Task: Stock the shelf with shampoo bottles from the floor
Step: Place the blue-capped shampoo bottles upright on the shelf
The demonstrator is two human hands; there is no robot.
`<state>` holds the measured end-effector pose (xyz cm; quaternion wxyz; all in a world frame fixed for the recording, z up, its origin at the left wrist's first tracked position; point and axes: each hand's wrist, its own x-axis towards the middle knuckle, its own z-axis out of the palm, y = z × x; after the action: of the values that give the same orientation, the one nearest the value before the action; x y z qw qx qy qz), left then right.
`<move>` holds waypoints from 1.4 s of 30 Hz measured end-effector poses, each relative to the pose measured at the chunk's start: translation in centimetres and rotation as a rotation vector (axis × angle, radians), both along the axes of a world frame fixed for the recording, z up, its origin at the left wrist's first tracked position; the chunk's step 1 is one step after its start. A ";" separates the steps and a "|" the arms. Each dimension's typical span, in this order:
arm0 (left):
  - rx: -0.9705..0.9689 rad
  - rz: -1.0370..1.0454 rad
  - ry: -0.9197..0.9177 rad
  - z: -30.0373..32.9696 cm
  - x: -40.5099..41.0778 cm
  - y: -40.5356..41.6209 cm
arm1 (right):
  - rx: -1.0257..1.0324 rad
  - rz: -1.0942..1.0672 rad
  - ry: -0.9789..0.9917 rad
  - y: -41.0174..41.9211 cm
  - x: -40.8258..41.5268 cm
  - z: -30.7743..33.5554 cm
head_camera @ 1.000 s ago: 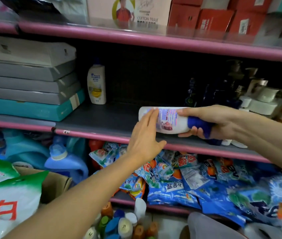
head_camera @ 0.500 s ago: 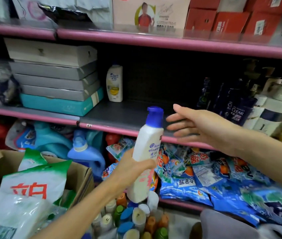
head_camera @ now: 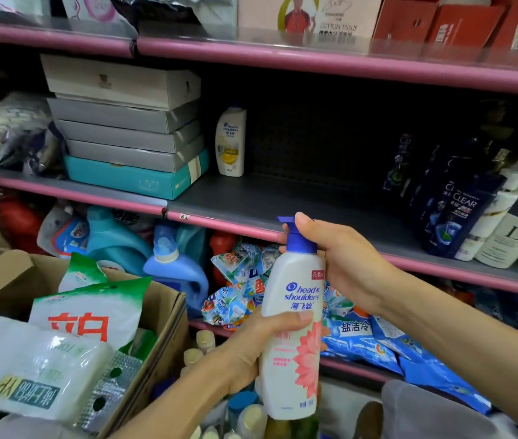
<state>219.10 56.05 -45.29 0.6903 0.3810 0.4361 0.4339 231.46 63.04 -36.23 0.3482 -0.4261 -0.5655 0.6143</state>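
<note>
A white shampoo bottle point(head_camera: 294, 315) with a blue pump top and a pink flower label stands upright in front of the shelf. My left hand point(head_camera: 251, 346) grips its lower body. My right hand point(head_camera: 340, 264) wraps the blue pump and neck from the right. Behind them runs the grey shelf point(head_camera: 270, 198) with a pink front edge. One small white shampoo bottle point(head_camera: 230, 142) stands at the back of it. Several more bottles point(head_camera: 245, 416) stand on the floor below my hands.
Stacked flat boxes point(head_camera: 128, 128) fill the shelf's left part; dark blue shampoo bottles point(head_camera: 454, 210) and white bottles point(head_camera: 511, 223) crowd its right. A cardboard box point(head_camera: 162, 312) with detergent bags sits at lower left. Blue detergent bags point(head_camera: 371, 337) fill the shelf below.
The bottle went from lying sideways in my right hand to upright in my left. My right hand let go, then came back and closed on the pump top.
</note>
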 end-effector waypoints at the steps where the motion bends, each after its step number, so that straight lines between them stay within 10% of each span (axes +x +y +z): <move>1: 0.009 0.003 0.005 -0.1 0.0 0.0 | 0.005 -0.017 0.005 0.0 0.0 0.0; 31: 0.128 0.017 0.049 0.4 1.6 0.0 | 0.185 -0.314 0.103 -1.6 -0.4 -0.4; 42: -0.006 -0.147 -0.118 0.8 0.0 -0.2 | 0.007 -0.076 0.120 -0.8 0.7 -0.1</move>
<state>219.14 55.82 -44.53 0.7458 0.3839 0.3667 0.4025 232.18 62.27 -36.33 0.4058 -0.4084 -0.5294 0.6231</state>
